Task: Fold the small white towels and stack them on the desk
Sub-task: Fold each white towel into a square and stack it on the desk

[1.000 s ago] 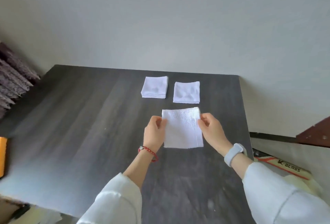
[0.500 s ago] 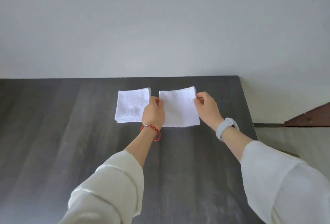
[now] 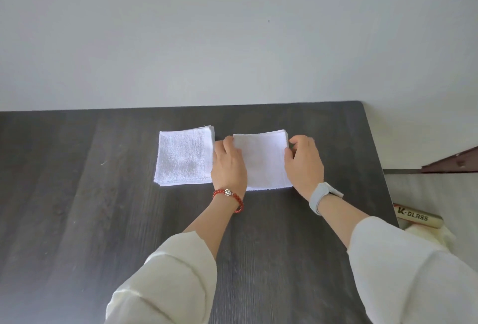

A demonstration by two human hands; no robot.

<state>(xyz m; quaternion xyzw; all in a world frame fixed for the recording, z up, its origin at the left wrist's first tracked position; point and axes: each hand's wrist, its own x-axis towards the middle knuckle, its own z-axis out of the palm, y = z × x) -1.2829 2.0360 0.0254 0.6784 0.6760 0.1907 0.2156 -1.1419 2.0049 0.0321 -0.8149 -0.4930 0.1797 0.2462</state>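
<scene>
A dark wood-grain desk (image 3: 103,220) stands against a plain pale wall (image 3: 232,39). Near the desk's far edge lie two folded white towel stacks, side by side. The left hand (image 3: 229,166) rests between them, fingertips pinching the right stack's (image 3: 263,160) left edge; the right hand (image 3: 304,163) curls round its right edge. The left stack (image 3: 183,158) lies untouched.

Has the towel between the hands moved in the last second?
Yes. The towel went away from the person toward the wall, onto the right pile beside the left pile.
</scene>
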